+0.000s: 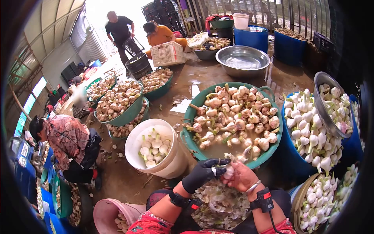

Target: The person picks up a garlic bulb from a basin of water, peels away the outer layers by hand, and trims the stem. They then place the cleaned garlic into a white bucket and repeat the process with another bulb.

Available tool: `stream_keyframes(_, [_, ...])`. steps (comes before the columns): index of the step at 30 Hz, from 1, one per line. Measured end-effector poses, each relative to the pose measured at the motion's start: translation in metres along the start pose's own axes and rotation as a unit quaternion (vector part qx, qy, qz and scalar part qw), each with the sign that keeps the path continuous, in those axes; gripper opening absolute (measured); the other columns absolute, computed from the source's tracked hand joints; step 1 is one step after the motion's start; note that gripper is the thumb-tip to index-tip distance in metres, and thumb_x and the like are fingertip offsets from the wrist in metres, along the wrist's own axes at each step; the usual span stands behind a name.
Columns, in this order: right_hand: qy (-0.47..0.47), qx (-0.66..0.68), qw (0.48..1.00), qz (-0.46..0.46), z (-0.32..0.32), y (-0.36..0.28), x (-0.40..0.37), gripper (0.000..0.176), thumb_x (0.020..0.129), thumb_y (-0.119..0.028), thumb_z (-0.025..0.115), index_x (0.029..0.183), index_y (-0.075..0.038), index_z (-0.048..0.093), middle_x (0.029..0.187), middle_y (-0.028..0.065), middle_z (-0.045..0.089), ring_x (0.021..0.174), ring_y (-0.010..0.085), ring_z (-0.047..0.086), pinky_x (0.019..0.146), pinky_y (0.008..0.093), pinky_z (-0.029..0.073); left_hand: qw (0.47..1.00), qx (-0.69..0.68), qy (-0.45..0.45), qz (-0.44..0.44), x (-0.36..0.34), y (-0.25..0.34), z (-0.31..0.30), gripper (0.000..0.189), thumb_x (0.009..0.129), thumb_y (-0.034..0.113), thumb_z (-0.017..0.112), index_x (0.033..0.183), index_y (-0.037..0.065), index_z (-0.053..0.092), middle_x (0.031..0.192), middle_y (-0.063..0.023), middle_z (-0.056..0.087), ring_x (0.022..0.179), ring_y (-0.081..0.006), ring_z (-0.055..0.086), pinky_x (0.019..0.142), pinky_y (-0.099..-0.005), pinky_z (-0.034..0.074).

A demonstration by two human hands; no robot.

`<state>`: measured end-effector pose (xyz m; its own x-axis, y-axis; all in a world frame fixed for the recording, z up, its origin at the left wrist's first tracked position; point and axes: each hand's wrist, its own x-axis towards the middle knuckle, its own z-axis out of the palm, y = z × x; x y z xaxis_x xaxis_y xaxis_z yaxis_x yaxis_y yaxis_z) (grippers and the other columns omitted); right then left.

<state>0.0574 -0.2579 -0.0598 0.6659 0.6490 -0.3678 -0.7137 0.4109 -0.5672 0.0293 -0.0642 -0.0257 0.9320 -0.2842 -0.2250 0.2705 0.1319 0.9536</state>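
Observation:
A garlic bulb is between my two hands, just in front of the green tub. My right hand is bare and closed around the bulb, with a bracelet at the wrist. In a black glove, my left hand presses its fingers against the bulb's near side; a light band circles one finger. The green tub holds many unpeeled garlic bulbs in murky water. Below my hands lies a heap of garlic skins.
At left stands a white bucket of peeled garlic, with a pink bucket nearer me. Blue barrels of white garlic and a tilted metal bowl stand at right. A steel basin sits behind the tub. Several people are around.

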Motion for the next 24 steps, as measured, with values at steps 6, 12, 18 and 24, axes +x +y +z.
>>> stream_keyframes(6, [0.098,-0.020,0.982,-0.159,-0.015,0.020,0.024,0.017,0.093,-0.013,0.049,0.107,-0.006,0.054,0.094,0.0075,0.063,0.079,0.0203,0.064,0.068,0.0323,0.054,0.999,-0.041,0.010,0.013,0.003,-0.009,-0.011,0.025,0.089,0.012,0.061,0.112,0.002,0.064,0.085,0.0001,0.064,0.070,-0.0071,0.057,0.065,-0.0231,0.047])
stream_keyframes(12, [-0.003,0.120,0.952,-0.280,0.022,-0.010,-0.009,0.022,0.088,-0.013,0.047,0.106,-0.004,0.054,0.094,0.0081,0.064,0.084,0.0233,0.064,0.073,0.0348,0.053,0.992,-0.007,0.088,0.087,0.009,-0.012,-0.045,0.032,0.099,0.024,0.047,0.115,0.001,0.062,0.090,-0.0005,0.063,0.071,-0.0061,0.055,0.065,-0.0215,0.045])
stream_keyframes(18, [-0.105,-0.324,0.940,-0.010,0.013,-0.012,-0.011,0.021,0.086,-0.005,0.057,0.105,0.003,0.059,0.081,0.0086,0.064,0.067,0.0158,0.063,0.058,0.0265,0.052,0.975,-0.153,0.132,0.088,0.009,-0.018,-0.054,0.032,0.095,0.027,0.053,0.112,0.001,0.060,0.077,-0.0037,0.061,0.064,-0.0104,0.059,0.057,-0.0253,0.049])
stream_keyframes(24, [0.056,-0.420,0.904,-0.065,0.016,0.019,0.013,0.016,0.077,-0.008,0.072,0.089,-0.001,0.062,0.077,0.0077,0.065,0.058,0.0110,0.060,0.050,0.0227,0.048,0.989,0.037,0.115,0.087,0.002,-0.020,-0.053,0.027,0.095,0.019,0.053,0.114,0.002,0.060,0.103,-0.0044,0.063,0.088,-0.0099,0.059,0.077,-0.0270,0.049])
